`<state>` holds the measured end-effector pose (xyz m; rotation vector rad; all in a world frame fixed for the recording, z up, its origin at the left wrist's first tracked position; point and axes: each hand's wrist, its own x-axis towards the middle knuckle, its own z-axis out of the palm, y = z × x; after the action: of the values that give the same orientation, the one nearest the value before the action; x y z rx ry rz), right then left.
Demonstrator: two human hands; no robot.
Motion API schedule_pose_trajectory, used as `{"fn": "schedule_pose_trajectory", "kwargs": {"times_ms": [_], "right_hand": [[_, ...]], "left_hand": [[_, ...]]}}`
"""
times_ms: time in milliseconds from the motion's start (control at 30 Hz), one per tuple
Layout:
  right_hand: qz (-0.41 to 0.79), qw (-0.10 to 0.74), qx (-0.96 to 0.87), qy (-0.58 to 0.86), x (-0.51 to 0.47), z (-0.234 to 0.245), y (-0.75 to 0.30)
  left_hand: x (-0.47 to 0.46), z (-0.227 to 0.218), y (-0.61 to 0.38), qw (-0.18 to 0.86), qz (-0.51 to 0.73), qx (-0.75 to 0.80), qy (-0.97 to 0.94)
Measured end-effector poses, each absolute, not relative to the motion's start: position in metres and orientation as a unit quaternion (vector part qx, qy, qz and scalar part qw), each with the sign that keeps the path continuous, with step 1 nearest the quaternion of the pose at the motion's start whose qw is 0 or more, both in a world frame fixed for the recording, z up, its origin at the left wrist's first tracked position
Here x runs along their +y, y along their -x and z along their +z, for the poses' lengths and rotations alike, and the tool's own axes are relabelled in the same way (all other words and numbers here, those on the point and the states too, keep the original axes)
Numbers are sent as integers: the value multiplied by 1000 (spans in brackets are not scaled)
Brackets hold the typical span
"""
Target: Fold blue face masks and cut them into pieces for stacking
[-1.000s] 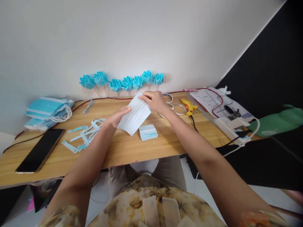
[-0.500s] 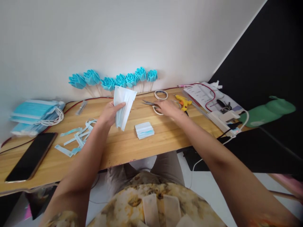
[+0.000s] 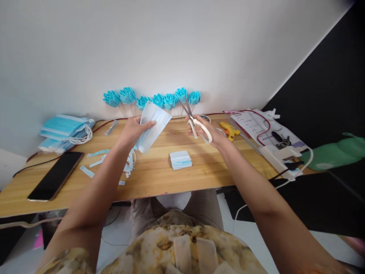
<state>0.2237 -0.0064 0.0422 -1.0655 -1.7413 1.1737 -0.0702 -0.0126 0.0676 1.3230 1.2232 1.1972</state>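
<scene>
My left hand pinches a pale blue and white piece of face mask between thumb and fingers, held up above the table. A pair of white-handled scissors is in my right hand, its blades pointing up and away with a narrow gap between them. The blades are apart from the mask piece. Between my arms, a small stack of cut mask pieces lies on the wooden table. Cut mask strips are scattered beside and partly behind my left forearm.
Several blue flowers on sticks lean against the wall. Whole face masks and a phone lie at the left. A yellow glue gun, papers, a power strip and a green bottle are at the right.
My right hand has lifted the scissors off the table, and their blades now point upward. The mask piece in my left hand has tilted to the right. The view has shifted slightly.
</scene>
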Motion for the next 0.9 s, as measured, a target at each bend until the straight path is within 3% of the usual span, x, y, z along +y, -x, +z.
{"fn": "schedule_pose_trajectory", "kwargs": {"times_ms": [333, 600, 900], "right_hand": [[591, 335, -614, 401, -17, 38, -187], [550, 278, -706, 349, -6, 36, -183], [521, 283, -725, 350, -7, 25, -186]], "left_hand": [[-9, 55, 74, 510, 479, 488, -522], [-16, 53, 71, 485, 450, 519, -541], [-14, 48, 72, 472, 433, 525, -561]]}}
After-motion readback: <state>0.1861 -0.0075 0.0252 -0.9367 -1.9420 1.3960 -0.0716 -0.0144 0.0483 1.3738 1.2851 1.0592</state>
